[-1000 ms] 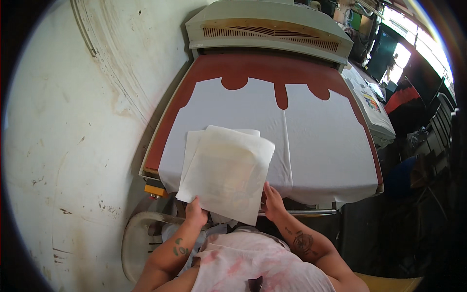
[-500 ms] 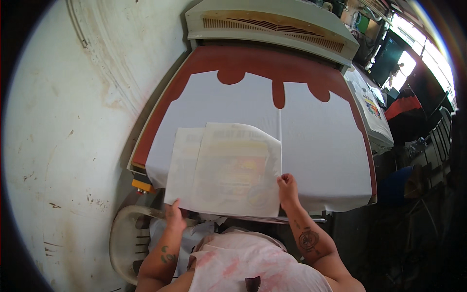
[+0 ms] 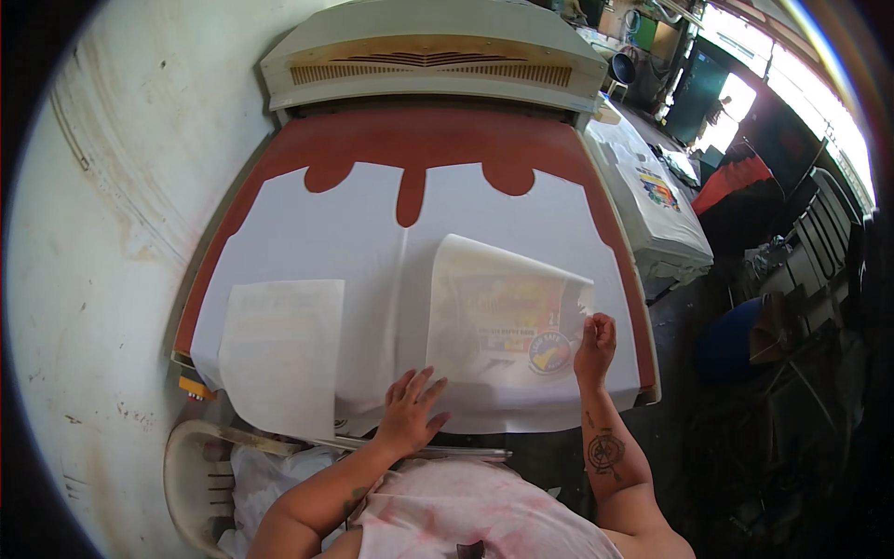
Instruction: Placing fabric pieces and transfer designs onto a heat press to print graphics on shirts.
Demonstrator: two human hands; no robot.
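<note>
My right hand point(image 3: 594, 347) pinches the right edge of a pale transfer paper point(image 3: 494, 317), whose coloured print shows faintly through. That paper lies over the right cut white fabric panel point(image 3: 549, 224), with its top edge lifted and curling. My left hand point(image 3: 413, 410) is open, fingers spread, above the front edge of the fabric near the paper's lower left corner. A second transfer paper point(image 3: 284, 359) rests on the left white fabric panel point(image 3: 317, 224), its lower part hanging over the front. Both panels are spread on the red-brown bed point(image 3: 447, 135) of a flat heat press.
Behind the bed stands the press's vented cream housing point(image 3: 433, 51). A stained white wall point(image 3: 102, 279) is close on the left. A white plastic chair point(image 3: 186, 466) stands at the front left. To the right are a stack of printed white fabric point(image 3: 652, 200) and a blue drum point(image 3: 731, 340).
The two papers were overlapping, held between my hands. One now lies on the left panel, let go by my left hand, while my right hand has carried the other rightward. The view has shifted.
</note>
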